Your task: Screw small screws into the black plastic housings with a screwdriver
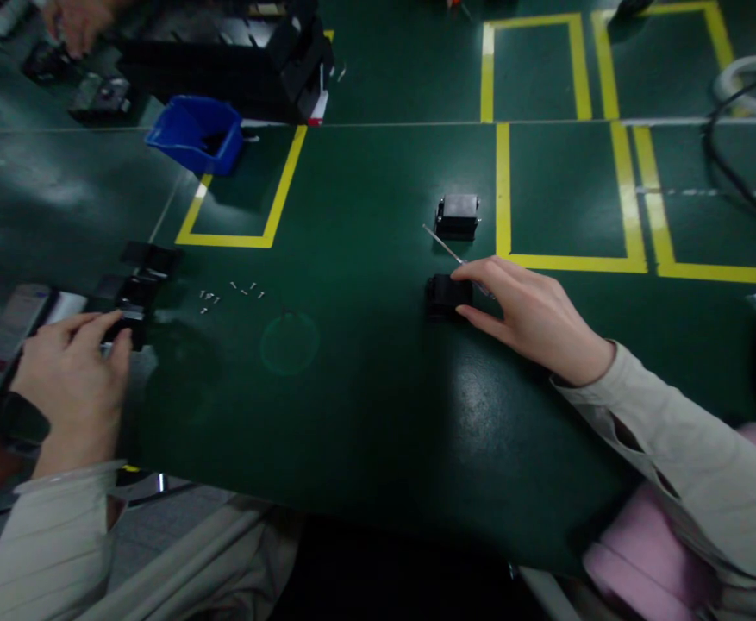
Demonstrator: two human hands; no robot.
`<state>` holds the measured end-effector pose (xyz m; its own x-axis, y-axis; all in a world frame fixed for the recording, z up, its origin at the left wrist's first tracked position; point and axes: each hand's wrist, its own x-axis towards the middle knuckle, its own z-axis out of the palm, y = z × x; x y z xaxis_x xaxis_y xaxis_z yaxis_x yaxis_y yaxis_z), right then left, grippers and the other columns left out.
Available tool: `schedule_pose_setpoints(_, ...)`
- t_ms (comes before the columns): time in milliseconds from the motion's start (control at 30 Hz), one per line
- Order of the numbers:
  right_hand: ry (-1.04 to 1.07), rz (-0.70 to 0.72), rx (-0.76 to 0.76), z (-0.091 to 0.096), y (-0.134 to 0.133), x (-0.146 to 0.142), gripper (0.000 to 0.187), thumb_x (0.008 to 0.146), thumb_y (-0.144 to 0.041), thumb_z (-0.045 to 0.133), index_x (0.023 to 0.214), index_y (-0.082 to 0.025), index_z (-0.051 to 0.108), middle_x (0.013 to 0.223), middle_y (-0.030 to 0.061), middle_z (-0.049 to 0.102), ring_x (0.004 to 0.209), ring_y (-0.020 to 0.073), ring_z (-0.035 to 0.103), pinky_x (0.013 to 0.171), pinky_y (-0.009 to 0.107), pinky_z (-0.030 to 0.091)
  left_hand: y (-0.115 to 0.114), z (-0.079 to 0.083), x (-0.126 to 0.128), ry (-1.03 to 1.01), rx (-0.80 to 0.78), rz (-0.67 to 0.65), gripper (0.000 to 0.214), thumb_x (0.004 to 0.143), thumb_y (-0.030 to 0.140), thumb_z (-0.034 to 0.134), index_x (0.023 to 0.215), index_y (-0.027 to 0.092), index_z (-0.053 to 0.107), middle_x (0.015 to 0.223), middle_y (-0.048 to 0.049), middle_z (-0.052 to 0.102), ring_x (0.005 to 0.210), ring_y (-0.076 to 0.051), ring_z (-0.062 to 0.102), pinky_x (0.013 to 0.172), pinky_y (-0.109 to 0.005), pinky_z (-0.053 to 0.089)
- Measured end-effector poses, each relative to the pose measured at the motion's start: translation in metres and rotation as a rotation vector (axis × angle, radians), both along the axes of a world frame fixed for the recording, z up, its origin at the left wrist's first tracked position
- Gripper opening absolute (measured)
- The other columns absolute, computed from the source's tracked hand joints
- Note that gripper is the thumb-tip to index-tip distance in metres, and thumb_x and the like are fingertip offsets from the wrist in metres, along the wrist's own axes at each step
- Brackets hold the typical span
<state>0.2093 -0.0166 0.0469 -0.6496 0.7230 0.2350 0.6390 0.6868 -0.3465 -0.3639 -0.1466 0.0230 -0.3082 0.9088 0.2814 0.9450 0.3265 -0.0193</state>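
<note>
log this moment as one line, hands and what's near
left hand: at black parts | right hand: pinching black block | thin shaft: by right hand | nearby: small screws, silver-topped block, blue bin

The person's arms are spread wide apart, both in pale sleeves (675, 440). The left arm (51, 539) reaches forward, its wrist (77, 444) bare, and the left hand (71, 371) is back-up, fingers bent with the thumb opposite. The right arm (694, 457) slants inward; the right hand (526, 315) stretches out, thumb and forefinger curved toward each other, their tips apart.
</note>
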Motion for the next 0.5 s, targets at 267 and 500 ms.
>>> schedule_pose_setpoints(267, 0.387, -0.097, -0.293, 0.004, 0.003, 0.0, 0.032, 0.088, -0.027, 0.067, 0.119, -0.022, 0.06, 0.121, 0.0086, 0.069, 0.104, 0.0233, 0.071, 0.084, 0.038, 0.063, -0.005, -0.009, -0.013, 0.134, 0.021, -0.073, 0.053, 0.099, 0.049, 0.052, 0.137, 0.014, 0.065, 0.141, -0.0169, 0.064, 0.13, -0.034, 0.061, 0.11, -0.049, 0.048)
schedule_pose_setpoints(500, 0.852, -0.146, -0.706, 0.002, 0.006, 0.001, 0.034, 0.085, -0.033, 0.073, 0.115, -0.025, 0.059, 0.114, 0.0046, 0.069, 0.102, 0.0194, 0.071, 0.088, 0.038, 0.065, -0.003, 0.0, 0.019, 0.105, 0.007, -0.068, 0.06, 0.1, 0.05, 0.046, 0.138, 0.006, 0.063, 0.143, -0.0246, 0.06, 0.135, -0.04, 0.057, 0.112, -0.058, 0.045)
